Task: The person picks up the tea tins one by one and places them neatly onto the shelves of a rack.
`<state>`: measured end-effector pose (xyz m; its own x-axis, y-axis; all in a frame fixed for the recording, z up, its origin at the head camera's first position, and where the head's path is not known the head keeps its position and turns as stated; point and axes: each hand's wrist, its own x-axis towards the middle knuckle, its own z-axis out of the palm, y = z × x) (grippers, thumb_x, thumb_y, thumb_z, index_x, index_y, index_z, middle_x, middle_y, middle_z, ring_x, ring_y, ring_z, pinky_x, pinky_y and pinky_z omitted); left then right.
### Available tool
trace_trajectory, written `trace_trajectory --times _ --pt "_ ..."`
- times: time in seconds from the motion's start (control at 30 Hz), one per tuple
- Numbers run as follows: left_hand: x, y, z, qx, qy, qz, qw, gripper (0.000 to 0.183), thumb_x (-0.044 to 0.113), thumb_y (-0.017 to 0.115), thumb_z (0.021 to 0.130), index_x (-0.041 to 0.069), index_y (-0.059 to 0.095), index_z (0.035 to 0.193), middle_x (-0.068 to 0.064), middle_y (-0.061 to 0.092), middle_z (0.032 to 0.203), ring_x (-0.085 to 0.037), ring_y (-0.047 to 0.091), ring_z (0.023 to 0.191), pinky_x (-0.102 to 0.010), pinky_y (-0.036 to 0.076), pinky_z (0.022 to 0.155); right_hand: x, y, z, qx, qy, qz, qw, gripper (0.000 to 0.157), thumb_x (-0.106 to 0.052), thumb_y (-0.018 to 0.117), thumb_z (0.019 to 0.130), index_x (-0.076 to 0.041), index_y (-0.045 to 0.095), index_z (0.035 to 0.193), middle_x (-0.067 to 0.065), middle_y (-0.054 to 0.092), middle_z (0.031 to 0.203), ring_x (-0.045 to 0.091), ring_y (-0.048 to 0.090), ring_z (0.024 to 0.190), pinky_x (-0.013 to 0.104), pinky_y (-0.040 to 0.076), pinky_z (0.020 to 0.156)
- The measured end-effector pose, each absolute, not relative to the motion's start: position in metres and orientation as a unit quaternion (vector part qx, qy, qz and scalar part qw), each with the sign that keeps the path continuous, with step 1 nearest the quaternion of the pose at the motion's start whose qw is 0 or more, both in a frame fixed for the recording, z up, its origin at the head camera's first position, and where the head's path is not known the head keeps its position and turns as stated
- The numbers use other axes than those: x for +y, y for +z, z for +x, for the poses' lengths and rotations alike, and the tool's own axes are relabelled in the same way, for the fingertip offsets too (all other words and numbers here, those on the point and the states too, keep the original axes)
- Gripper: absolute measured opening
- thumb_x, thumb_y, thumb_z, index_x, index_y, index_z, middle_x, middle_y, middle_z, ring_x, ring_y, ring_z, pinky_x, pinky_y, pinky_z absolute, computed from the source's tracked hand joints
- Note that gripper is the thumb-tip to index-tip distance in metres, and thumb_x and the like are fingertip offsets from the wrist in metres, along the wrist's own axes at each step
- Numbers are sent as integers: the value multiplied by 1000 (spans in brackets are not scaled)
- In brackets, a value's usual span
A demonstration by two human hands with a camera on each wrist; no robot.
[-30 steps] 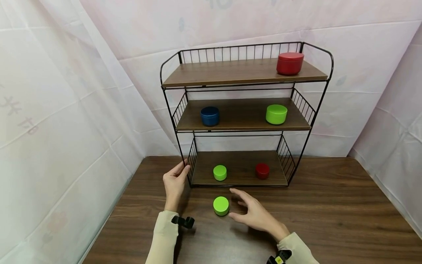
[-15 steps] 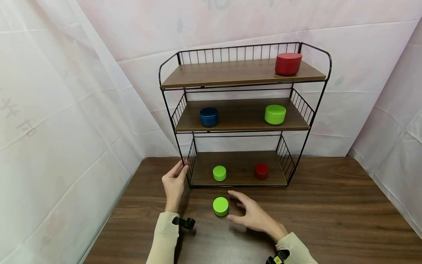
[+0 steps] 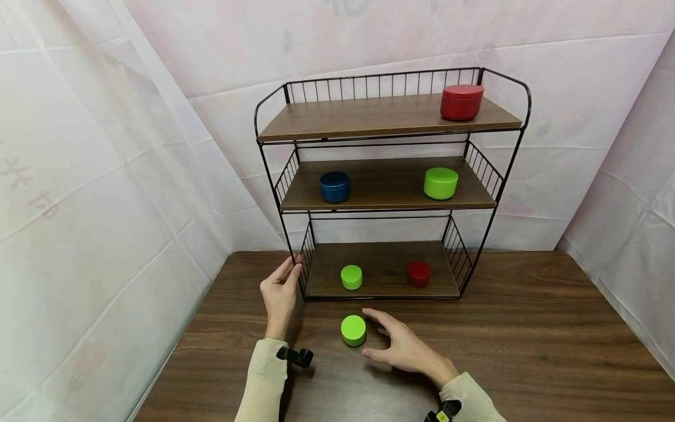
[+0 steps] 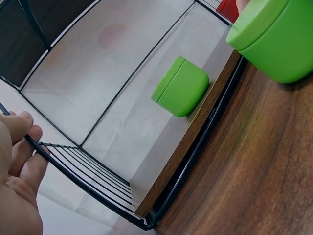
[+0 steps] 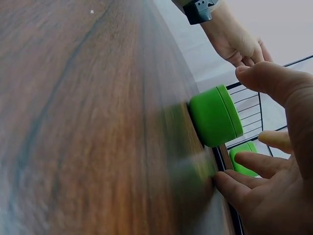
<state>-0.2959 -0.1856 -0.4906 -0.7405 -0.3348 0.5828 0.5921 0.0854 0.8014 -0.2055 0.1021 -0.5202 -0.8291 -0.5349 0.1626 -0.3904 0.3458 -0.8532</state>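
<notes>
A three-tier shelf rack [image 3: 390,210] with black wire sides stands at the back of the table. My left hand [image 3: 279,293] grips its lower left front post; in the left wrist view the fingers [image 4: 34,166] curl round the wire. A round green tin [image 3: 353,330] with a lid sits on the table in front of the rack. To the right of that tin is my right hand [image 3: 403,347], its thumb and fingers spread apart with nothing between them. In the right wrist view the tin [image 5: 215,116] stands just beyond the fingertips, apart from them.
On the bottom shelf are a small green tin [image 3: 351,277] and a small red tin [image 3: 419,274]. The middle shelf bears a blue tin [image 3: 334,187] and a green tin [image 3: 440,183]. A larger red tin [image 3: 462,102] stands on the top shelf. White cloth [image 3: 132,205] hangs behind and beside.
My right hand has shifted slightly left and toward me, nearer the green tin on the table. The left hand keeps its hold on the post, and the tins have not moved.
</notes>
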Motion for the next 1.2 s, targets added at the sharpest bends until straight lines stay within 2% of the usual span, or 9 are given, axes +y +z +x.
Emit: trace_trajectory --times 0.2,0.47,0.7,0.93,1.0,1.2 --pt "-185 -490 -296 -647 -674 -109 341 29 1 75 93 -7 72 121 -38 67 115 -30 74 105 -21 58 86 100 -521 -206 819 -490 -289 74 82 -32 81 90 -6 40 157 9 44 160 30 46 145 44 47 113" --pt "-185 -490 -297 -646 -675 -107 340 29 1 75 93 -5 72 121 -34 69 114 -25 75 105 -21 59 87 96 -521 -207 820 -486 -296 69 81 -30 81 90 -5 42 155 11 47 157 32 49 143 45 47 113" --pt "-185 -490 -294 -638 -683 -93 344 31 -6 73 91 -14 69 120 -33 70 112 -10 76 99 -19 58 84 92 -522 -207 820 -479 -308 58 82 -30 83 89 -3 43 154 12 50 155 33 52 139 45 48 112" --pt "-184 -489 -296 -649 -672 -88 346 31 -15 69 90 -20 66 120 -35 69 111 -26 74 103 -20 59 84 89 -521 -207 820 -476 -313 54 82 -25 85 86 -1 44 153 13 50 155 32 52 140 44 48 112" --pt "-184 -489 -296 -648 -674 -87 343 31 -15 69 90 -20 66 120 -35 69 112 -27 74 103 -20 59 84 89 -520 -206 820 -476 -312 53 82 -23 85 86 -1 44 154 14 50 156 32 51 141 43 48 112" --pt "-185 -489 -296 -645 -679 -90 340 32 -6 73 91 -16 68 120 -32 71 112 -13 75 101 -18 58 85 85 -519 -208 816 -484 -311 62 82 -20 84 87 -1 42 155 14 47 158 32 48 143 41 47 113"
